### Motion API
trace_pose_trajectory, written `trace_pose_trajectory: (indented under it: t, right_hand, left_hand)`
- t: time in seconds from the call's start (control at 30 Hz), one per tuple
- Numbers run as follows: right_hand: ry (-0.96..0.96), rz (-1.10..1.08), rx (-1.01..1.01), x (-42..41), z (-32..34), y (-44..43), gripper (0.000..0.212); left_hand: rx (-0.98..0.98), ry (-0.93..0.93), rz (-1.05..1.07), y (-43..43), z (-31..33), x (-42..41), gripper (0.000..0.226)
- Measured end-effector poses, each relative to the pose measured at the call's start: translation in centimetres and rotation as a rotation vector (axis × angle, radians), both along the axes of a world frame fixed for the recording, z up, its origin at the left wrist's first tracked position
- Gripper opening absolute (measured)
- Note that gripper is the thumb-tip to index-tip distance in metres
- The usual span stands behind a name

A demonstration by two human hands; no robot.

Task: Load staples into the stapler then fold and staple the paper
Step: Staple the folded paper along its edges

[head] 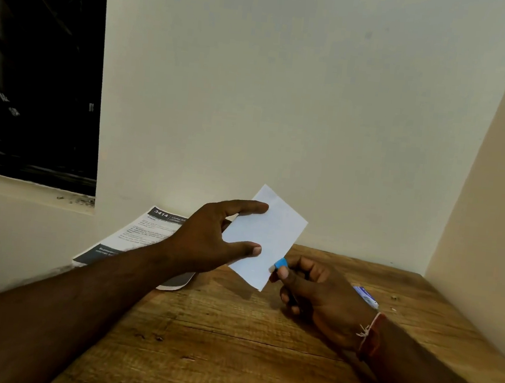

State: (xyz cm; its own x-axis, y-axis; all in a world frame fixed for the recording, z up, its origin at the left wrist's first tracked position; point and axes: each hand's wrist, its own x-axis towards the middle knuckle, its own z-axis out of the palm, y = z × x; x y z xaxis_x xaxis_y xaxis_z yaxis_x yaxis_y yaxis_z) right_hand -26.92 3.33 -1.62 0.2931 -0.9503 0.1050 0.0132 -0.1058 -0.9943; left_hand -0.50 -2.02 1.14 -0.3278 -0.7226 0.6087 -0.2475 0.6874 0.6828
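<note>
A pale wall [287, 85] fills most of the view, meeting a side wall at the right. Below it runs a wooden table [229, 345] with a visible grain. A dark window [39, 75] sits in the upper left.

A printed leaflet [143, 236] headed "3414" lies at the table's far left corner against the wall, its near end hanging past the table edge.

The left hand [208, 239] reaches in from the left and holds the folded paper [271, 237] up off the table, in front of the wall. The index finger lies along the paper's upper left edge and the thumb presses on its near face, so the sheet is pinched between them. The paper is a plain white rectangle. Its long axis runs steeply, the top end leaning up and to the right, the bottom corner pointing down at the tabletop.

The right hand [321, 295] is curled tightly round a blue stapler [279, 264], mostly hidden in the fist. Only the stapler's nose shows. It points left and meets the paper's lower right edge near the bottom corner; whether the sheet sits inside it cannot be told. A thread band [370, 331] circles that wrist.

A small blue-and-white packet [368, 297] lies on the table just behind the right hand.
</note>
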Motion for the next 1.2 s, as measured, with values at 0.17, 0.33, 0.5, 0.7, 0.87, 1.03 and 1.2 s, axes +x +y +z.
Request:
trace_pose_trajectory:
  t: [0.17,0.33,0.5,0.7,0.87,1.03,1.2]
  right_hand:
    - [0.057,0.025,-0.008,-0.1,0.0,0.2,0.073]
    - [-0.001,-0.03,-0.048,-0.2,0.4,-0.1,0.056]
    - [-0.112,-0.14,-0.128,-1.1,0.9,-0.4,0.04]
    - [-0.114,-0.176,-0.199,-2.2,1.3,-0.7,0.044]
    - [-0.091,-0.179,-0.231,-2.5,1.3,-0.7,0.032]
    - [-0.077,-0.204,-0.253,-2.6,1.3,-0.8,0.039]
    - [-0.048,-0.238,-0.294,-2.8,1.4,-1.0,0.029]
  left_hand:
    - [-0.048,-0.038,-0.025,0.5,0.0,-0.2,0.072]
    - [-0.057,-0.124,-0.021,0.5,0.2,0.0,0.073]
    - [-0.079,-0.198,-0.018,0.5,0.4,0.2,0.073]
    - [-0.115,-0.243,-0.008,0.5,0.6,0.4,0.071]
    - [-0.146,-0.291,0.016,0.5,0.8,0.5,0.071]
    - [-0.147,-0.292,0.008,0.4,0.7,0.5,0.07]
    - [-0.155,-0.258,-0.007,0.4,0.5,0.3,0.068]
